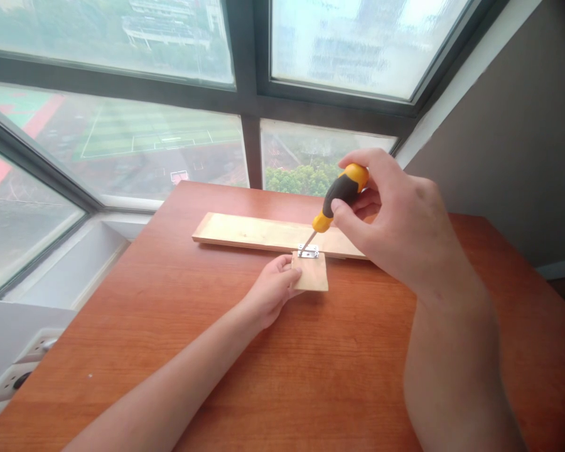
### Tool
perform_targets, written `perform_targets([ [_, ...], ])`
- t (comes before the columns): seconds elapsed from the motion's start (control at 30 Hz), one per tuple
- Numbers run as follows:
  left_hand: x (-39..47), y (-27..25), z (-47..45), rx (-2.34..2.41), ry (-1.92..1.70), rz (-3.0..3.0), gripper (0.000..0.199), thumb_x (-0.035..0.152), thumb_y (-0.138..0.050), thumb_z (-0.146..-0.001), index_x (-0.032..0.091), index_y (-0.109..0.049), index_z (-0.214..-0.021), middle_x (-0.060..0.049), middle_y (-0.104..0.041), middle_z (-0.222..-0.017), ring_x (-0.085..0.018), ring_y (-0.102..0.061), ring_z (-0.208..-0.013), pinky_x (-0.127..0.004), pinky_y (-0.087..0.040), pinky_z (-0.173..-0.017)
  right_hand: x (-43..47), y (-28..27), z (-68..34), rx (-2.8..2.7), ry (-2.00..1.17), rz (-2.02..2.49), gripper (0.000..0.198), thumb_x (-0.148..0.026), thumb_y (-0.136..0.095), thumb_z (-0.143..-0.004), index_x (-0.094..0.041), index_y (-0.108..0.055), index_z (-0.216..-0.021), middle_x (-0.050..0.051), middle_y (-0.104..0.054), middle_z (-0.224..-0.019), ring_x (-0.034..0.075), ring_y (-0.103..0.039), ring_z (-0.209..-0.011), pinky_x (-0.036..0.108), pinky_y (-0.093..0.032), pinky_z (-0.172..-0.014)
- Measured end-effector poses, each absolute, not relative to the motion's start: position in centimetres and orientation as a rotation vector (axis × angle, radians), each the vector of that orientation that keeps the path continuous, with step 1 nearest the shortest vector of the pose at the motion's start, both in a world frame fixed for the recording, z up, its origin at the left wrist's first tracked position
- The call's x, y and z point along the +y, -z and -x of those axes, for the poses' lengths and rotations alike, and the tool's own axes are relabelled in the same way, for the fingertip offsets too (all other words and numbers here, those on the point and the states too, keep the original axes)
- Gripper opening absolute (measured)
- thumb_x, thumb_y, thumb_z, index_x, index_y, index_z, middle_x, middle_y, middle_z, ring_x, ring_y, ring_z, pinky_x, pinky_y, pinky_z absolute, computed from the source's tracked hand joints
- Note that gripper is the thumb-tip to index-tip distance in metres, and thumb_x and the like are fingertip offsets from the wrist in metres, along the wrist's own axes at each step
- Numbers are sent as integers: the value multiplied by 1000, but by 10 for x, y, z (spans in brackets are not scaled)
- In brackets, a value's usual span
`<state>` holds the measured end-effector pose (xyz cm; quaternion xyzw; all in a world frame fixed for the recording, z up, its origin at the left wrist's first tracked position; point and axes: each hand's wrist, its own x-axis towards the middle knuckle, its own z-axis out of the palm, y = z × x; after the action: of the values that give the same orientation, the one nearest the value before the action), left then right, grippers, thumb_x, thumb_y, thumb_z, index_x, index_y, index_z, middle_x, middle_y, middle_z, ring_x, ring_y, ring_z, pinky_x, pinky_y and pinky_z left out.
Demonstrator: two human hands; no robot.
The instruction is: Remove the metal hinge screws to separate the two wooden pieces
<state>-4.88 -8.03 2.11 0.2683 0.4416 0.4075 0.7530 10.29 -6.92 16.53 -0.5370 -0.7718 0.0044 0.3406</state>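
My right hand (390, 220) grips the yellow and black handle of a screwdriver (341, 194). The tool slants down to the left, its tip at the left part of a small silver hinge (308, 252). Below the hinge is a small square wooden piece (312, 273); my left hand (277, 282) pinches its left side, thumb on top. A long pale wooden board (247, 231) lies just behind, and the hinge sits at its near edge. Whether a screw is under the tip is too small to tell.
Everything rests on a reddish-brown wooden table (263, 376). Dark-framed windows (252, 94) rise behind its far edge, and a grey wall (499, 138) stands at the right. Power sockets (37, 345) are on the wall at the lower left.
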Motion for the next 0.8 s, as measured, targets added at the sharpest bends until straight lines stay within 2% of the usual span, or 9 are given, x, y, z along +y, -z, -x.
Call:
perform_targets([
  [0.43,-80,-22,48,953,-905,-554,19,10,-64,-77,14,-59,-95,-10,-70,-98,-17,-68,-84,-29,-57,-77,-71,-167,-102,-2027,23,1417,31,-24,-59,-84,-28,-57,-115,2,-70,-88,21,-65,-68,38,-52,-68],
  [0.7,-80,-21,48,956,-901,-568,17,10,-62,-80,15,-58,-96,-10,-70,-99,-16,-68,-85,-28,-57,-77,-69,-167,-99,-2013,57,1417,20,-35,-61,-86,-25,-61,-103,1,-69,-83,18,-62,-63,34,-48,-62],
  [0.8,-80,-21,48,955,-906,-562,18,10,-63,-79,15,-58,-95,-10,-70,-99,-17,-68,-86,-28,-57,-77,-70,-166,-98,-1999,49,1408,25,-35,-59,-86,-25,-59,-109,1,-69,-84,18,-62,-63,34,-47,-63],
])
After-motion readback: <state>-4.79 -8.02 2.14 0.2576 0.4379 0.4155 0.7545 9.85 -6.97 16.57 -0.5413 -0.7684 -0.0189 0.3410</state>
